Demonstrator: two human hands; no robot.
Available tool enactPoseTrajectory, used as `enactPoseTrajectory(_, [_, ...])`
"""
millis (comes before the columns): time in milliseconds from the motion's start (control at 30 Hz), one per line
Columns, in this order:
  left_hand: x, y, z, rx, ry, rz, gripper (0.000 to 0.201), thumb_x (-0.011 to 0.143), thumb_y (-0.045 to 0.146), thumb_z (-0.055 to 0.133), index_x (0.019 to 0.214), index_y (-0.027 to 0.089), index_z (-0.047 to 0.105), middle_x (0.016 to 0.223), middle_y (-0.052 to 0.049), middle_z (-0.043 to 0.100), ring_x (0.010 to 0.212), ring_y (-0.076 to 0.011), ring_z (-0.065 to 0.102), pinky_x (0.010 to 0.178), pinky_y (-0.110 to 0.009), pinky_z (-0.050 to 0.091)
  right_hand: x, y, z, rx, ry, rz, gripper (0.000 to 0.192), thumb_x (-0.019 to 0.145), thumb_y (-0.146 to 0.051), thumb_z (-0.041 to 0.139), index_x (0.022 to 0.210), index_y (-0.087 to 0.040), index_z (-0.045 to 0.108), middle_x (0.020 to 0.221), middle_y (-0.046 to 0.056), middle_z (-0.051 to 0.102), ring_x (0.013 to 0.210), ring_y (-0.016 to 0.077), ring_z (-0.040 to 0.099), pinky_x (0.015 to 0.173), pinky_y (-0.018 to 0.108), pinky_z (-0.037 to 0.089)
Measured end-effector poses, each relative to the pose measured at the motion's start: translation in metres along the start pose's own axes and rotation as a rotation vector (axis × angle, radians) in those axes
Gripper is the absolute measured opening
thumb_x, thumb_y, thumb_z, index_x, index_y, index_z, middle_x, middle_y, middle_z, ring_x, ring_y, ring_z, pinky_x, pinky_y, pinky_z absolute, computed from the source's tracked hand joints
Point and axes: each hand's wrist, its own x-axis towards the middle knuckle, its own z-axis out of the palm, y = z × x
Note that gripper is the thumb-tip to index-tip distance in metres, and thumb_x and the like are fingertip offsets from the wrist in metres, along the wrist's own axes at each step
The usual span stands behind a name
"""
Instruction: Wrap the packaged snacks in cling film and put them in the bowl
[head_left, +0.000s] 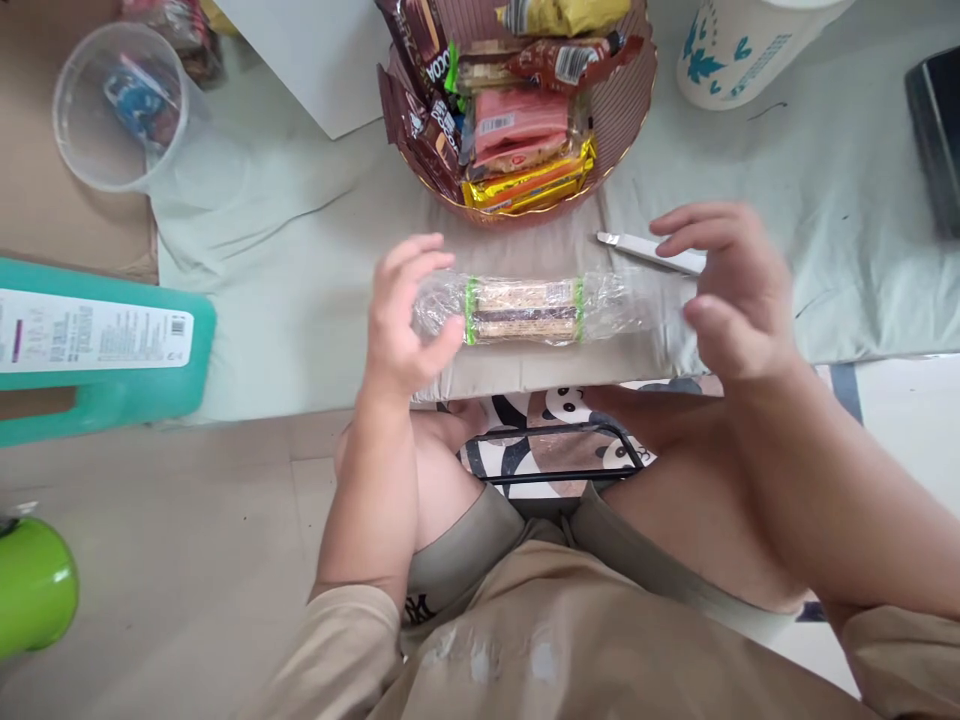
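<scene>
We see a clear-wrapped snack pack [525, 310] lying across the near edge of the tabletop [300, 300], just in front of a basket [630, 110] of wrapped snacks whose top is cut off by the frame. Our left hand [401, 315] pinches the pack's left twisted end between thumb and fingers. Our right hand [731, 290] hovers blurred by the right end, fingers spread loosely, holding nothing; it partly hides a white knife-like tool [645, 250].
</scene>
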Motion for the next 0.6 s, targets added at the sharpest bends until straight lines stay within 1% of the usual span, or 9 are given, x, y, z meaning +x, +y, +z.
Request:
enactPoseTrajectory(33, [0.001,0.001,-0.001,0.056,-0.111,0.016,0.04,0.078,0.03,0.067,0.118,0.029,0.065,0.133,-0.006,0.067,0.134,-0.0309,0.057,0.117,-0.051,0.045,0.0,0.002,0.0,0.006,-0.025,-0.056,0.046,0.093,-0.061,0.055,0.126,-0.029,0.061,0.135,0.012,0.066,0.128,0.0358,0.062,0.108,0.06,0.049])
enactPoseTrajectory(67, [0.002,0.001,-0.002,0.104,-0.186,0.003,0.043,0.076,0.027,0.067,0.119,0.027,0.066,0.131,-0.007,0.068,0.131,-0.0307,0.06,0.116,-0.05,0.046,-0.001,0.003,0.001,0.0,-0.041,-0.084,0.05,0.087,-0.062,0.065,0.125,-0.029,0.063,0.131,0.012,0.069,0.124,0.0365,0.065,0.104,0.059,0.051])
enactPoseTrajectory(133, [0.004,-0.002,-0.004,0.174,-0.216,-0.078,0.033,0.075,0.02,0.063,0.107,0.024,0.069,0.115,-0.006,0.074,0.112,-0.0267,0.067,0.104,-0.045,0.053,0.0,0.003,0.003,-0.048,-0.074,-0.053,0.041,0.083,-0.053,0.073,0.115,-0.028,0.068,0.125,0.01,0.073,0.116,0.0349,0.069,0.1,0.056,0.054])
enactPoseTrajectory(200, [0.006,-0.006,-0.004,0.203,-0.133,-0.164,0.018,0.076,0.016,0.06,0.09,0.022,0.07,0.093,-0.003,0.074,0.09,-0.0208,0.068,0.087,-0.037,0.056,0.002,0.002,0.004,-0.052,-0.068,0.013,0.018,0.088,-0.039,0.069,0.102,-0.027,0.07,0.115,0.008,0.077,0.108,0.0299,0.073,0.095,0.051,0.057])
enactPoseTrajectory(267, [0.006,-0.009,-0.002,0.179,-0.026,-0.217,0.01,0.078,0.016,0.06,0.078,0.021,0.068,0.078,-0.001,0.07,0.075,-0.0166,0.064,0.076,-0.032,0.053,0.003,-0.001,0.004,-0.021,-0.017,0.064,0.006,0.092,-0.029,0.064,0.092,-0.027,0.069,0.102,0.005,0.079,0.097,0.0252,0.076,0.088,0.044,0.059])
enactPoseTrajectory(400, [0.008,-0.012,0.002,-0.027,0.105,-0.307,0.01,0.082,0.017,0.062,0.075,0.022,0.066,0.07,0.001,0.065,0.066,-0.0126,0.061,0.066,-0.028,0.049,0.005,-0.009,0.003,-0.041,0.104,0.213,0.012,0.096,-0.03,0.06,0.085,-0.026,0.065,0.08,0.002,0.075,0.073,0.0215,0.071,0.075,0.041,0.057])
enactPoseTrajectory(467, [0.01,-0.013,0.004,-0.128,0.136,-0.36,0.011,0.087,0.021,0.063,0.076,0.022,0.065,0.067,0.002,0.063,0.06,-0.0113,0.059,0.06,-0.027,0.046,0.006,-0.009,0.002,-0.004,0.131,0.227,0.016,0.098,-0.035,0.058,0.087,-0.027,0.064,0.077,0.002,0.073,0.072,0.0218,0.069,0.074,0.042,0.056])
enactPoseTrajectory(533, [0.014,-0.015,0.005,-0.187,0.149,-0.395,0.013,0.09,0.026,0.067,0.077,0.022,0.066,0.065,0.002,0.061,0.058,-0.011,0.059,0.057,-0.026,0.044,0.007,-0.008,0.003,0.031,0.065,0.138,0.02,0.095,-0.046,0.062,0.094,-0.026,0.066,0.087,0.005,0.075,0.081,0.0252,0.071,0.079,0.046,0.056])
enactPoseTrajectory(600, [0.018,-0.018,0.003,-0.218,0.161,-0.394,0.016,0.09,0.03,0.07,0.076,0.022,0.067,0.065,0.002,0.061,0.059,-0.0111,0.059,0.057,-0.026,0.043,0.009,-0.005,0.005,0.001,-0.053,0.056,0.028,0.088,-0.052,0.069,0.1,-0.026,0.069,0.099,0.007,0.077,0.093,0.0292,0.072,0.087,0.05,0.056])
